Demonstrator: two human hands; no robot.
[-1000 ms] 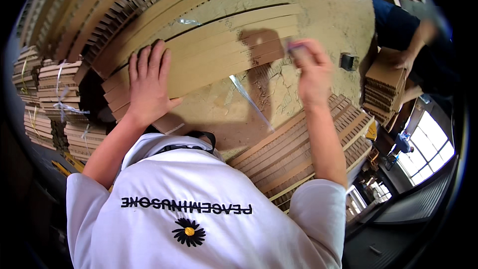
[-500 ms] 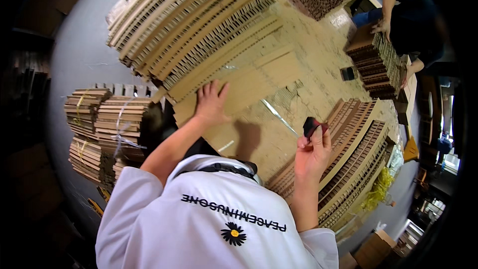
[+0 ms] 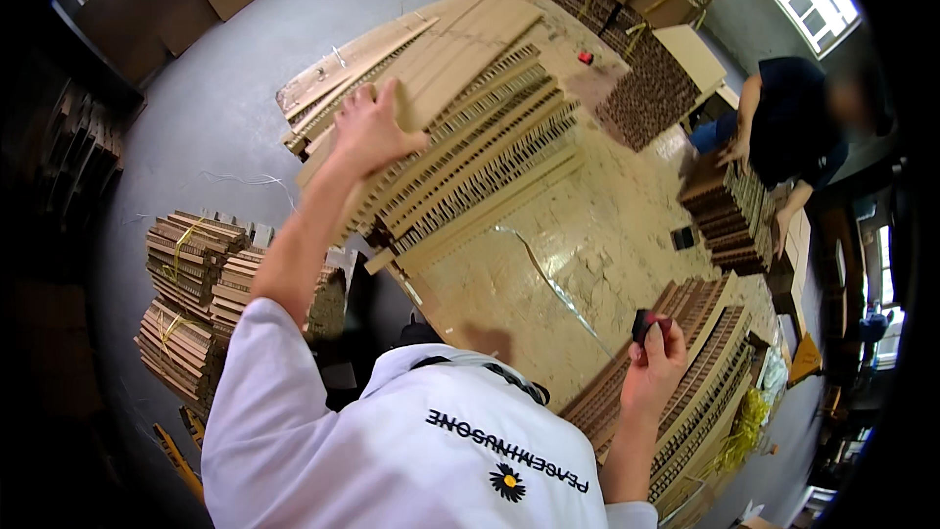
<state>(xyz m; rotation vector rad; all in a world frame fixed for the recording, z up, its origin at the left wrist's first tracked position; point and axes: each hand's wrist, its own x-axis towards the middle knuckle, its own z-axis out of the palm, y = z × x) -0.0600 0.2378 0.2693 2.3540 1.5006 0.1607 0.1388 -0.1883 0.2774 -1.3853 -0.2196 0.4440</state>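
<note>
My left hand [image 3: 374, 135] lies with its fingers spread on a flat brown cardboard panel [image 3: 460, 64]. That panel rests at an angle on top of a long stack of slotted cardboard strips [image 3: 490, 152] at the far left of the table. Held up over the table's right side, my right hand [image 3: 654, 372] pinches a small black and red object [image 3: 646, 326], its kind unclear. Below and beside it stands a curved row of slotted cardboard strips [image 3: 685, 362]. A thin shiny strip [image 3: 548, 279] lies on the table [image 3: 470, 279] between my hands.
Across the table, at the right, another person [image 3: 798, 122] handles a stack of cardboard pieces [image 3: 729, 206]. A dark small box [image 3: 682, 237] sits nearby. Tied cardboard bundles [image 3: 181, 333] stand on the floor at left. Yellow strapping [image 3: 744, 431] hangs by the right edge.
My left hand has moved forward from the near table onto the far stack, where a panel now lies slanted on top. My right hand still holds the small object. The view has tilted farther out.
</note>
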